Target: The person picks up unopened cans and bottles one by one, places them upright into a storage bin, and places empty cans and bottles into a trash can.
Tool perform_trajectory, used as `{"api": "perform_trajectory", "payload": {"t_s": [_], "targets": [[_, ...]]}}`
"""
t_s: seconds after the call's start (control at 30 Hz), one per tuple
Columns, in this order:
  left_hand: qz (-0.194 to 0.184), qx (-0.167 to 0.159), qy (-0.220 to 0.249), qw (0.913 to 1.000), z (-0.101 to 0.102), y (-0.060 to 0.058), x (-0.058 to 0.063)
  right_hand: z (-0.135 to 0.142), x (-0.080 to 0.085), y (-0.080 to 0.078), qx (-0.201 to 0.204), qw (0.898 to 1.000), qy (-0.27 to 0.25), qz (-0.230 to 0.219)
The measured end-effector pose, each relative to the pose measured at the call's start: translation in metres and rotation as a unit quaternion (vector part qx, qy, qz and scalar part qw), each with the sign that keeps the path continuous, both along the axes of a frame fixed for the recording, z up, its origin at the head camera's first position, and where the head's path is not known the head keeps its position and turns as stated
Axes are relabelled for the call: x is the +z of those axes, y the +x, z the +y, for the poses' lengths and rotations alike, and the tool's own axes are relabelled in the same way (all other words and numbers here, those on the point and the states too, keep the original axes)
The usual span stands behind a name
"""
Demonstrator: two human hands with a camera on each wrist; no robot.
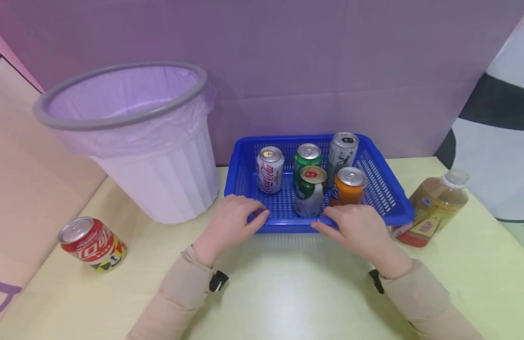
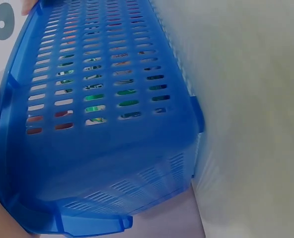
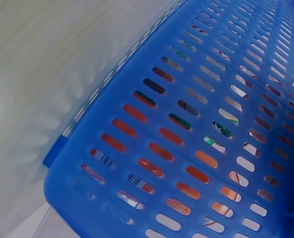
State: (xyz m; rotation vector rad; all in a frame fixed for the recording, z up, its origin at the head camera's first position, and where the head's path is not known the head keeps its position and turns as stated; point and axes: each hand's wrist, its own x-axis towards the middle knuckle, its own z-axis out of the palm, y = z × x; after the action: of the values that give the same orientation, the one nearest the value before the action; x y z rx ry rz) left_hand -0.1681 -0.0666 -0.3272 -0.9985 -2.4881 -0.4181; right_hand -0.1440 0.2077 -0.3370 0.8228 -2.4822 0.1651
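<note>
A blue plastic basket (image 1: pixel 283 225) with slotted walls sits on the table, holding several drink cans. My left hand (image 1: pixel 234 219) grips its front rim near the left corner. Farther right along the same rim, my right hand (image 1: pixel 359 229) holds on with fingers over the edge and thumb in front. Inside are a white Coca-Cola can (image 1: pixel 270 172), a green can (image 1: pixel 308 152), a dark green and silver can (image 1: pixel 310 193), an orange can (image 1: pixel 348 186) and a tall silver can (image 1: pixel 342 153). Both wrist views show the basket's slotted wall (image 2: pixel 112 144) close up.
A tall white bin (image 1: pixel 168 179) with a grey rim and a purple liner stands left of the basket. In front of it is a red and yellow can (image 1: pixel 93 243). A plastic bottle (image 1: pixel 433 208) stands close by the basket's right corner. A purple wall (image 1: pixel 279 66) rises behind.
</note>
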Motion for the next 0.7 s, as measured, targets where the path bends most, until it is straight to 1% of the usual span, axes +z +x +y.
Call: {"api": "perform_trajectory", "payload": {"t_s": [0.13, 0.37, 0.53, 0.7], "targets": [[0.033, 0.006, 0.007, 0.9994, -0.002, 0.001, -0.005, 0.0, 0.001, 0.0, -0.004, 1.0, 0.003, -0.009], [0.065, 0.004, 0.016, 0.9978, -0.002, 0.002, -0.009, 0.0, 0.003, 0.001, -0.007, 1.0, 0.004, -0.007], [0.074, -0.003, 0.018, 0.9971, -0.004, 0.002, -0.011, 0.0, 0.003, 0.0, -0.005, 1.0, 0.0, -0.005], [0.057, -0.036, 0.035, 0.9972, -0.011, 0.003, -0.011, 0.0, 0.001, 0.0, 0.0, 1.0, 0.001, -0.003]]}}
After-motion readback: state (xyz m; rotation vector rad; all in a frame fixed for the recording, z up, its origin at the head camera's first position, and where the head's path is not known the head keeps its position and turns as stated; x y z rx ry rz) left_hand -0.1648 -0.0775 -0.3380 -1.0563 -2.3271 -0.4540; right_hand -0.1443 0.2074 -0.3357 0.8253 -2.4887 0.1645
